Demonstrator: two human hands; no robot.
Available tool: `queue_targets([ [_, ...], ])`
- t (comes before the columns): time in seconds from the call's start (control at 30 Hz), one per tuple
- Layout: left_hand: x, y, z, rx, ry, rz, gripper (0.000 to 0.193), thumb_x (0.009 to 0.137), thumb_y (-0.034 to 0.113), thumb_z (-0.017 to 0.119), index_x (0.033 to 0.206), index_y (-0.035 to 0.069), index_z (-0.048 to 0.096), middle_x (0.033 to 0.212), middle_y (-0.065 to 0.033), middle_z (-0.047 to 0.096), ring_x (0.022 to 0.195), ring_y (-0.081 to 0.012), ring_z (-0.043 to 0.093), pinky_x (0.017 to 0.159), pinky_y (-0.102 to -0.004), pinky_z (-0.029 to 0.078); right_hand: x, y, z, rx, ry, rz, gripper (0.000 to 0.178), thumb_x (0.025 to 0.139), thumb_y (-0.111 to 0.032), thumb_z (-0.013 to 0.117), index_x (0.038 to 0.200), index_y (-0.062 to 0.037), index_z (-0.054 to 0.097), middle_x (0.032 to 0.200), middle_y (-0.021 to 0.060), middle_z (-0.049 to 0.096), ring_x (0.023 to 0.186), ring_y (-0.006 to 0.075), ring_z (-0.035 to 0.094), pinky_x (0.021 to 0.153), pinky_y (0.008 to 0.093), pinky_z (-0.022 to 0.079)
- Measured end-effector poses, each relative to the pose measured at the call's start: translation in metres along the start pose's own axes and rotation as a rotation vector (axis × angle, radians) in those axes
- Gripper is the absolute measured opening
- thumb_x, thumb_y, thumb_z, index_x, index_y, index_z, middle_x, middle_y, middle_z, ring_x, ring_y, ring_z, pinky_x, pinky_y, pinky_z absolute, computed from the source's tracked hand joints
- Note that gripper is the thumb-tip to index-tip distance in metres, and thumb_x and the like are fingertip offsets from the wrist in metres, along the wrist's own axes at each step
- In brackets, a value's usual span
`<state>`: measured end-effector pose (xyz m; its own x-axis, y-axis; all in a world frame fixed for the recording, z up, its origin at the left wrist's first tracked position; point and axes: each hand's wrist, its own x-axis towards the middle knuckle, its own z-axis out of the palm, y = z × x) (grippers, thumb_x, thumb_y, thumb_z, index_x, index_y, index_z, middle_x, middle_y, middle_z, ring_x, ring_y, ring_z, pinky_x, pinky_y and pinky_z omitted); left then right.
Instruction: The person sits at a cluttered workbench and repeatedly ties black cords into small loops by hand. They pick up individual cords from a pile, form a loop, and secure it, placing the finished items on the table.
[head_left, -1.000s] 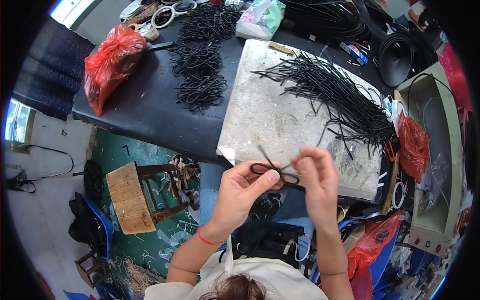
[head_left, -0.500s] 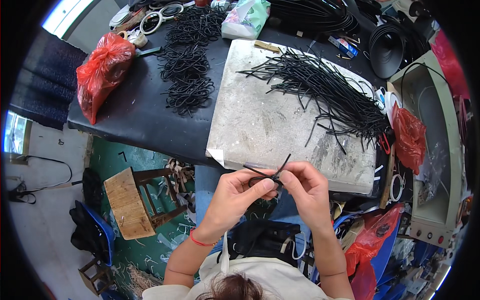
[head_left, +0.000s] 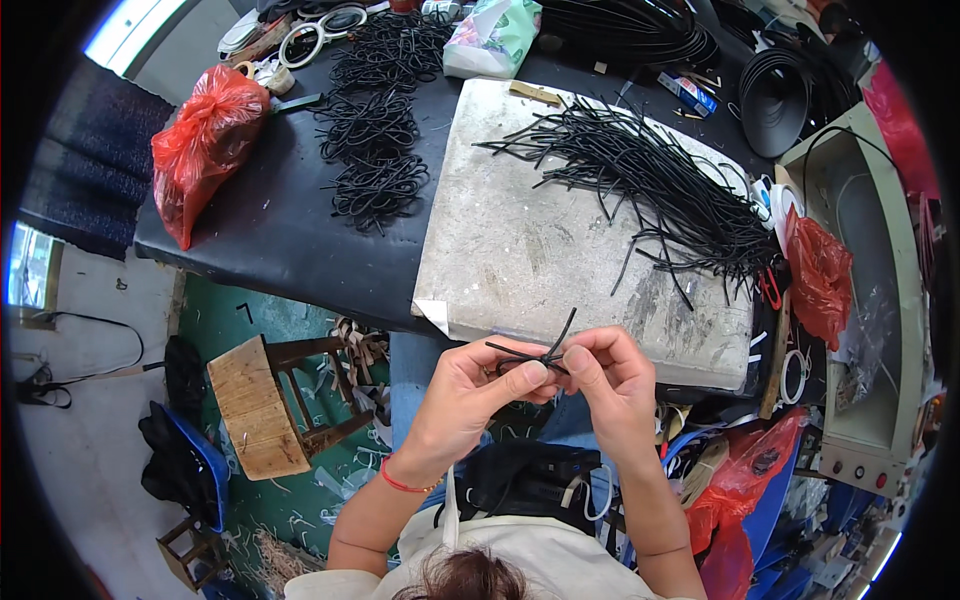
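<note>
Over the near edge of the pale slab, both hands pinch a thin black cord bent into loops with crossing ends. My left hand is closed on it, thumb pressed over the crossing. Close beside it, my right hand grips the cord between thumb and index finger. One free end points up between the hands, and another reaches left over the left fingers. Whether the crossing is tied cannot be made out. On the slab lies a large pile of straight black cords.
Left of the slab, looped black cords lie in clumps on the dark table. A red plastic bag sits at the table's left end, a tissue pack at the back. A wooden stool stands at lower left, a metal cabinet at right.
The fingers have shifted slightly on the cord, and the right thumb has drawn a little away from the left. The upright cord end has moved slightly left. The surroundings look unchanged.
</note>
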<state>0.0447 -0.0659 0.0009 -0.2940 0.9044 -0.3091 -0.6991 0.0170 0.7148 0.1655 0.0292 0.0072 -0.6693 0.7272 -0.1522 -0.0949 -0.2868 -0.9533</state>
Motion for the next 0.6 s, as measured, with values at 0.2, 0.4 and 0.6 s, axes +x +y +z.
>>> queue_targets([
  [0.2, -0.003, 0.013, 0.002, 0.251, -0.046, -0.117, 0.017, 0.084, 0.01, 0.061, 0.095, -0.001, 0.059, 0.082, -0.007, 0.062, 0.071, -0.0114, 0.059, 0.063, -0.0226, 0.049, 0.001, 0.002, 0.004, -0.195, -0.009, -0.043, 0.021, 0.086, -0.011, 0.059, 0.07, -0.0025, 0.049, 0.064, -0.0031, 0.047, 0.057, 0.0021, 0.04, 0.05, 0.018, 0.032],
  [0.4, -0.006, -0.007, 0.012, 1.12, 0.053, 0.683, 0.017, 0.073, 0.001, 0.065, 0.09, -0.001, 0.061, 0.067, -0.0093, 0.052, 0.057, -0.022, 0.051, 0.053, -0.0288, 0.041, 0.002, -0.001, 0.009, -0.372, 0.173, -0.198, 0.028, 0.084, -0.01, 0.06, 0.062, -0.0022, 0.043, 0.057, -0.003, 0.038, 0.051, 0.003, 0.03, 0.044, 0.0212, 0.025],
  [0.6, 0.01, -0.025, 0.009, 1.059, 0.136, 0.75, 0.014, 0.074, 0.003, 0.065, 0.086, -0.002, 0.059, 0.066, -0.0132, 0.053, 0.057, -0.0251, 0.054, 0.051, -0.0316, 0.042, 0.01, 0.007, 0.007, -0.432, 0.275, -0.162, 0.025, 0.085, -0.013, 0.059, 0.065, -0.003, 0.047, 0.059, -0.0041, 0.043, 0.052, 0.003, 0.034, 0.046, 0.0206, 0.028],
])
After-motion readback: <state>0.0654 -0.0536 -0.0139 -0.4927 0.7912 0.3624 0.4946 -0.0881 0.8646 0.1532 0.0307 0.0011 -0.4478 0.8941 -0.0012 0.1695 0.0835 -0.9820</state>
